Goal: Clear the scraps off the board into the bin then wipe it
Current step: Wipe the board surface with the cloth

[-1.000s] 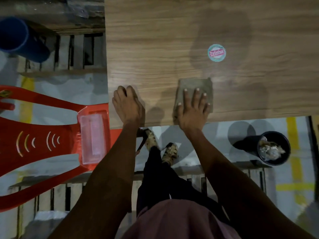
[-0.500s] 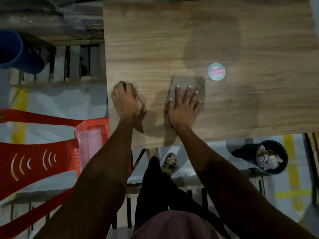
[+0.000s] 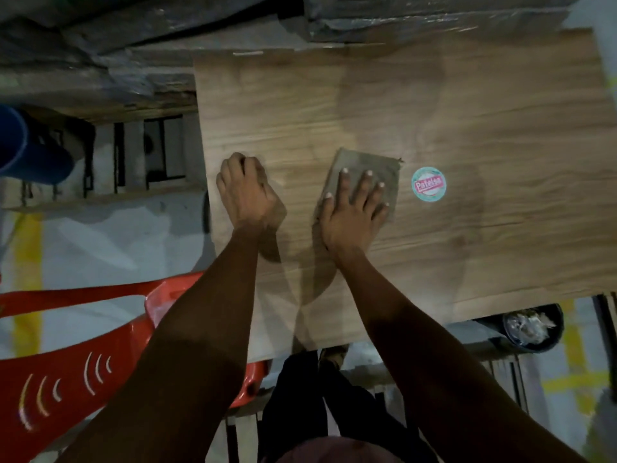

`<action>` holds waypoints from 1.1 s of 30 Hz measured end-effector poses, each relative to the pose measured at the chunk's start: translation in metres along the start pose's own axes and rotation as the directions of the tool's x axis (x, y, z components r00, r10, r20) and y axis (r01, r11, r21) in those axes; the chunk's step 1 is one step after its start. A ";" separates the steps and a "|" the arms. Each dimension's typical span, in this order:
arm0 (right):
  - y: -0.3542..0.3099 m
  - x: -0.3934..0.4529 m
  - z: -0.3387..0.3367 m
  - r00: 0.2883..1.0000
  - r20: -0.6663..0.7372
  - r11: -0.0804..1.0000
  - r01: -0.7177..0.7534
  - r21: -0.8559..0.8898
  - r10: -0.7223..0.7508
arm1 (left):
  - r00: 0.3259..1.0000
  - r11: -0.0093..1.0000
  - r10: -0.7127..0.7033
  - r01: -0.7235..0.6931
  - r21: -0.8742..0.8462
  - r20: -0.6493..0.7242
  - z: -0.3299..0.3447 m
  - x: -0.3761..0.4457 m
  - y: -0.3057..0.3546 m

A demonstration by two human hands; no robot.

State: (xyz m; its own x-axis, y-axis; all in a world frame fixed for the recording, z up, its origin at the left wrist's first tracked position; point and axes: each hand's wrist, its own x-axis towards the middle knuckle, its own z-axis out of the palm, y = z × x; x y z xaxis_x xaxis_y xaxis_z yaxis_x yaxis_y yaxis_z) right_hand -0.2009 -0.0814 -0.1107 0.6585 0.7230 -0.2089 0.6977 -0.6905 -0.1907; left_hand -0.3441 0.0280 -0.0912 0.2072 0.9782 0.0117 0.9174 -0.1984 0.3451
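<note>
We press the cloth flat under the right hand, fingers spread, just left of the round sticker on the board; left hand braces, fingers curled, empty. Wipe with even, overlapping strokes.

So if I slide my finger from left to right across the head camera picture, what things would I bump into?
Blue barrel → red plastic chair → left hand → right hand pressing the grey cloth → round sticker → black bin with scraps.
</note>
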 end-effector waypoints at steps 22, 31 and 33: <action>-0.087 0.112 -0.010 0.993 0.015 0.992 0.119 0.037 -0.119 | 0.985 0.996 -0.091 0.089 0.019 0.150 0.004 0.013 0.009; -0.120 0.150 -0.011 0.799 0.103 0.796 0.601 -0.076 -0.593 | 0.983 0.992 -0.114 0.105 0.067 0.146 0.010 0.015 0.009; -0.115 0.176 -0.017 0.881 0.053 0.879 0.473 -0.059 -0.470 | 0.981 0.991 -0.128 0.120 0.064 0.148 0.009 0.017 0.010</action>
State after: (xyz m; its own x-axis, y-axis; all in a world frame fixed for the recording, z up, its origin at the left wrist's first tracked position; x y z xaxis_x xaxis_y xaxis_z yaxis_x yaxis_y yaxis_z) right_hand -0.1606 0.1262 -0.1096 0.2374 0.9605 -0.1452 0.9412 -0.2644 -0.2103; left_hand -0.3285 0.0416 -0.0965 0.1360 0.9757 -0.1718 0.9554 -0.0832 0.2835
